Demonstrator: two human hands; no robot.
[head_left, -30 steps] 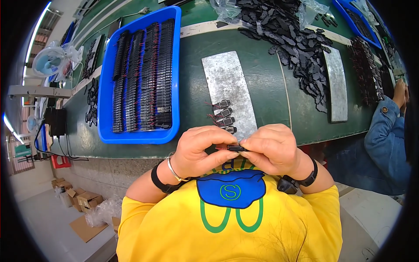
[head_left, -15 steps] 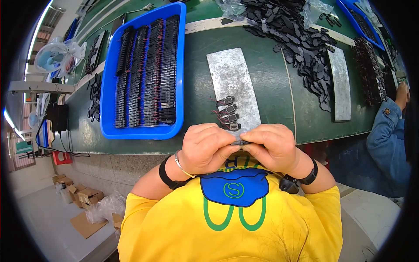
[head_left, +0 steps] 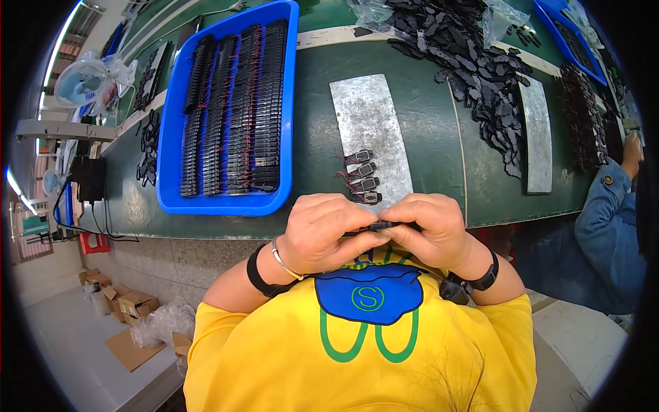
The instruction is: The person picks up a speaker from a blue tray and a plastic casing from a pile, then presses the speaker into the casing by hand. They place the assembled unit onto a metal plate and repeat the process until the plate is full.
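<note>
At the table's near edge, my left hand [head_left: 321, 232] and my right hand [head_left: 434, 230] meet in front of my chest. Thumbs and fingertips of both pinch one small black part [head_left: 382, 224], mostly covered by the fingers. Just beyond my hands lies a scuffed silver metal plate [head_left: 372, 113]. Along its left edge several small black speaker-like modules [head_left: 367, 169] sit in a column, each with a grey oblong face and thin red wires pointing left.
A blue tray [head_left: 289, 103] at left holds rows of black modules with red wires. Loose black pieces [head_left: 473, 75] are heaped at the far right, beside a second metal plate [head_left: 537, 137]. A co-worker's denim sleeve [head_left: 607, 206] is at the right edge. A fan [head_left: 81, 86] stands far left.
My fingertips have shifted slightly, and more of the black part shows between them. The view has moved a little; the modules on the plate keep their places.
</note>
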